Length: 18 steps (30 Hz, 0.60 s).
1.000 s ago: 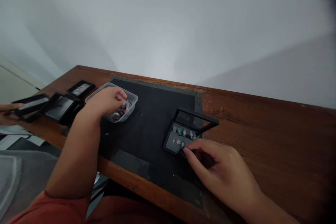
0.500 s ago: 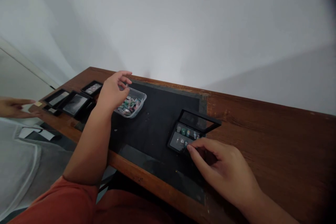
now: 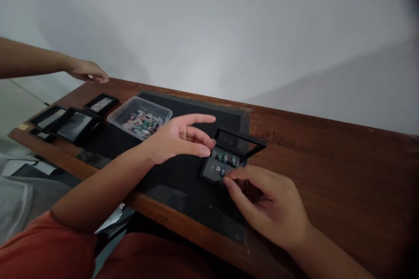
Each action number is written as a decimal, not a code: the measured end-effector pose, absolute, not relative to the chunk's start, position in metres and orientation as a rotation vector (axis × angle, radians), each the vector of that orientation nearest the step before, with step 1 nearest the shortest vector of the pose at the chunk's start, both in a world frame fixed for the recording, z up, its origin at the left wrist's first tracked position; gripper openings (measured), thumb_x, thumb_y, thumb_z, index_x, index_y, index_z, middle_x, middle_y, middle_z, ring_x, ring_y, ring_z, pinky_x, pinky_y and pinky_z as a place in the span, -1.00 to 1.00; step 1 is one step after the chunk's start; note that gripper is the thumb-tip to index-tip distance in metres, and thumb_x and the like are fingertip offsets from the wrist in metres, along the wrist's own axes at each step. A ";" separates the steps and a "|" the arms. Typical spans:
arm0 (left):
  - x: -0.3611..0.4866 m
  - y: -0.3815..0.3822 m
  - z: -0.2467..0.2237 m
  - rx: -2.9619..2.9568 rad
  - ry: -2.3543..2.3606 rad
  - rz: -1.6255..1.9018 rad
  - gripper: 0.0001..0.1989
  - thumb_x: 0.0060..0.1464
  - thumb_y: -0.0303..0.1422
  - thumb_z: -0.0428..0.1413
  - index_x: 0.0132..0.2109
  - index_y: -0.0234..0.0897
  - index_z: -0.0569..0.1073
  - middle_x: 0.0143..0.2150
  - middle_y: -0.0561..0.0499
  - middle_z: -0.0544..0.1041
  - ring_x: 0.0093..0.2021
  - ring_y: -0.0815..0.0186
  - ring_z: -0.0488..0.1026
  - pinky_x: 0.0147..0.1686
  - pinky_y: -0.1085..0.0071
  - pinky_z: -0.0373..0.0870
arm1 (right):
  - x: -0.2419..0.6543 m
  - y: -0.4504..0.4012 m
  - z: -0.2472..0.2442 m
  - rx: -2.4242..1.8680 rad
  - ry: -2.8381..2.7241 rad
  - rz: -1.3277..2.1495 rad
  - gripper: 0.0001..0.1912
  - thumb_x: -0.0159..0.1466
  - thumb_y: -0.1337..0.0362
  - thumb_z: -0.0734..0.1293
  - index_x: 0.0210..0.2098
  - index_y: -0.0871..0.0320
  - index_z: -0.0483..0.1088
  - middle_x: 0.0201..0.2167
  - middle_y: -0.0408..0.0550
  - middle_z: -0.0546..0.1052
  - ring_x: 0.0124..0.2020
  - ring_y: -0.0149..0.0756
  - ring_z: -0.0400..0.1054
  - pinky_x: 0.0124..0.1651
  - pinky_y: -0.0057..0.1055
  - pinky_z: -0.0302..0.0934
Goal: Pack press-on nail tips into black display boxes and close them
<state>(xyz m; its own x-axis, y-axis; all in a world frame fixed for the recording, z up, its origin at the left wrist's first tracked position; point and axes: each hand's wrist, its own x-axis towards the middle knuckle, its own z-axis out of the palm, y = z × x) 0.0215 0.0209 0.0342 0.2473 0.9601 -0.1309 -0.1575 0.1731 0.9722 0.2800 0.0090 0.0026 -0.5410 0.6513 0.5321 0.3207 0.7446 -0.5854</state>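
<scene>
A small black case (image 3: 209, 176) with a raised, windowed lid (image 3: 238, 143) lies on the dark mat (image 3: 176, 178). Green, white and bluish stones sit in it in two rows. My right hand (image 3: 271, 205) is at the case's near right corner, thumb and forefinger pinched on something too small to make out. Just left of the lid hovers my left hand (image 3: 183, 137), forefinger stretched out, thumb and other fingertips close together; whether they hold anything is hidden. Behind my left wrist stands a clear plastic tub (image 3: 122, 111) of mixed small stones (image 3: 142, 123).
Several black framed boxes (image 3: 73, 125) lie at the table's left end, one holding pale pieces (image 3: 101, 103). Another person's hand (image 3: 88, 71) reaches over the table's back left corner. A white wall (image 3: 209, 30) rises behind the wooden table (image 3: 327, 157).
My left hand has moved right, from over the tub to beside the open case. The other person's arm now reaches across at the back left. My right hand stays at the case.
</scene>
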 end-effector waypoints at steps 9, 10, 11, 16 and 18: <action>0.045 0.012 0.024 0.880 0.785 0.830 -0.42 -0.04 -0.62 0.46 0.12 -0.32 0.51 -0.35 0.04 0.74 -0.39 0.43 0.68 -0.32 0.61 0.61 | 0.279 0.009 0.000 -0.677 -2.061 0.447 -0.69 0.34 0.38 0.46 0.07 0.13 0.50 -0.39 -0.24 0.52 -0.41 -0.48 0.47 -0.44 -0.53 0.23; 0.044 0.011 0.024 0.869 0.759 0.826 -0.44 -0.02 -0.62 0.46 0.11 -0.32 0.52 -0.34 0.04 0.74 -0.38 0.43 0.69 -0.31 0.62 0.61 | 0.278 0.009 -0.001 -0.666 -2.057 0.446 -0.66 0.35 0.38 0.46 0.10 0.14 0.50 -0.37 -0.22 0.54 -0.38 -0.47 0.48 -0.43 -0.53 0.24; 0.044 0.011 0.024 0.862 0.739 0.818 -0.46 0.00 -0.61 0.46 0.11 -0.32 0.53 -0.33 0.03 0.75 -0.37 0.43 0.69 -0.30 0.62 0.62 | 0.278 0.009 -0.001 -0.652 -2.055 0.444 -0.65 0.35 0.38 0.47 0.13 0.15 0.50 -0.35 -0.20 0.55 -0.37 -0.47 0.48 -0.43 -0.53 0.24; 0.046 0.009 0.018 0.831 0.676 0.768 -0.54 0.06 -0.56 0.46 0.09 -0.31 0.58 -0.31 0.01 0.77 -0.33 0.43 0.71 -0.24 0.60 0.65 | 0.278 0.011 -0.001 -0.580 -2.063 0.460 -0.68 0.36 0.40 0.49 0.09 0.17 0.55 -0.34 -0.16 0.61 -0.39 -0.47 0.49 -0.37 -0.51 0.34; 0.048 0.009 0.016 0.838 0.673 0.772 -0.58 0.07 -0.53 0.47 0.07 -0.30 0.60 -0.32 0.02 0.76 -0.34 0.46 0.70 -0.24 0.62 0.64 | 0.278 0.011 -0.001 -0.568 -2.059 0.462 -0.70 0.36 0.40 0.50 0.08 0.18 0.55 -0.34 -0.16 0.62 -0.40 -0.46 0.50 -0.35 -0.50 0.36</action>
<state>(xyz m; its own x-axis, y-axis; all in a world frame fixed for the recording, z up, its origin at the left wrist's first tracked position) 0.0479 0.0092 0.0160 0.5477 0.8088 -0.2142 -0.3229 0.4405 0.8377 0.2782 0.0113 -0.0012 -0.4699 0.5586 0.6835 0.2131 0.8232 -0.5263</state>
